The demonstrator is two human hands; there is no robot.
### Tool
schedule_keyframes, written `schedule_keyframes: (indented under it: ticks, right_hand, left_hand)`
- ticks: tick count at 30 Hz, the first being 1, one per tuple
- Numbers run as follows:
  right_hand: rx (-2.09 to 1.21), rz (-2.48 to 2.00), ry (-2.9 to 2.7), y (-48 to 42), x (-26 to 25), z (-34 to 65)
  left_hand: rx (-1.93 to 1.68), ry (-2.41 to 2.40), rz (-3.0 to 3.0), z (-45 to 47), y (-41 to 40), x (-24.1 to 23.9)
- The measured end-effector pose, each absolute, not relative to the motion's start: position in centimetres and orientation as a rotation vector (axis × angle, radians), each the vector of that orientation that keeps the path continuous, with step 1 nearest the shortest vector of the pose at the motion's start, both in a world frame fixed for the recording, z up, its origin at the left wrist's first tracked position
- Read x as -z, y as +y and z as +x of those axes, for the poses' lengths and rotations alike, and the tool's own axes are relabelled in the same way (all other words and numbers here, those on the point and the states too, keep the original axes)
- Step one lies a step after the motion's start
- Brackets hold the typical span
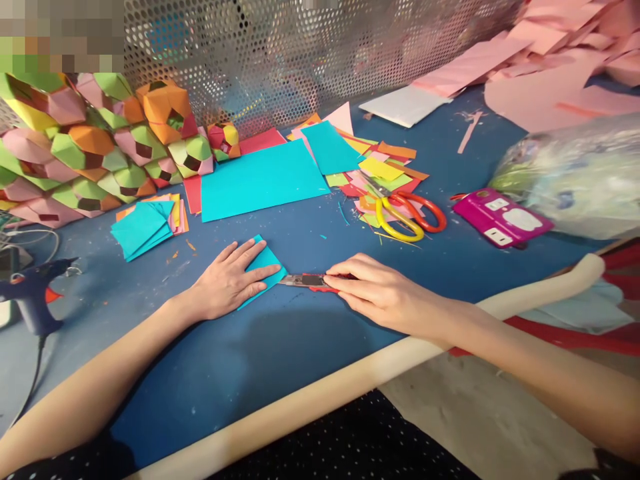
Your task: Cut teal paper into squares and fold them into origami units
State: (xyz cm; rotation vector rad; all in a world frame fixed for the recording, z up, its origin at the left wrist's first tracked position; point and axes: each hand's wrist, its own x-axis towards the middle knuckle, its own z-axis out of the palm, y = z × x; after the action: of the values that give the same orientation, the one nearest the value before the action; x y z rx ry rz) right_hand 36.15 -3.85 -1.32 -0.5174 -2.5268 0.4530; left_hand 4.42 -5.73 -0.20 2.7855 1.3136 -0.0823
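My left hand [235, 277] lies flat with fingers spread, pressing a folded piece of turquoise paper [267, 253] onto the blue table [280, 360]. In my right hand [375, 290] is a red utility knife [315, 281], gripped by its handle. Its blade tip points left and meets the right corner of the paper; whether it is inside the fold I cannot tell. Beyond my hands lies a large turquoise sheet [265, 180]. To the left is a small stack of turquoise pieces [143, 230], with other colours under it.
Scissors [400, 223] with yellow and orange handles rest by coloured paper scraps [387, 170]. A purple extension socket [500, 217] and a plastic bag [575, 173] stand right. A glue gun [37, 293] is far left, below folded paper shapes [100, 147]. A padded rail [300, 403] edges the table.
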Motion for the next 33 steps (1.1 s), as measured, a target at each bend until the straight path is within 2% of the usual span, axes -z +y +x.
schedule_keyframes:
  ticks: [15,33]
  right_hand:
    - [-0.515,-0.57,-2.528,-5.1,1.2,35.5]
    - [-0.436,-0.565,-2.547,-6.0,1.5,34.6]
  left_hand:
    - [0.073,1.302,2.818,4.6,-5.9,0.3]
    - [0.154,1.227,2.86,4.3,-4.8,-0.6]
